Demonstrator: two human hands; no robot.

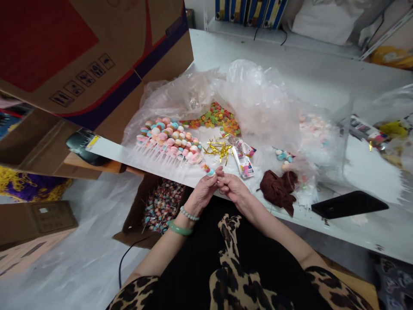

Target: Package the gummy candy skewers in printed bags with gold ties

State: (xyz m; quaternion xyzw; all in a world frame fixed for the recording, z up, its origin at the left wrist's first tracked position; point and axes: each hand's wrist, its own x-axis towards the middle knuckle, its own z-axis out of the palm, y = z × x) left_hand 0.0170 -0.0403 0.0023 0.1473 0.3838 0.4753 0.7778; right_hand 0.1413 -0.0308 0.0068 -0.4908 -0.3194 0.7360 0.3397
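Bright, even light fills the view, seemingly from above, leaving only soft shadows under the left hand point(201, 193) and right hand point(234, 188). Glare whitens the table point(322, 82) beyond the hands and glints off the plastic sheeting point(258, 99). Focus looks fairly sharp around the fingers, without heavy blur. Wide-angle distortion slants the table edge and stretches the cardboard box point(97, 56) far left of the hands.

Item: small pastel candy skewer point(208, 170), round pink and blue pieces | Pose: tilted, candy end exposed | Hold: pinched by left hand point(201, 193); right hand point(234, 187) just beside
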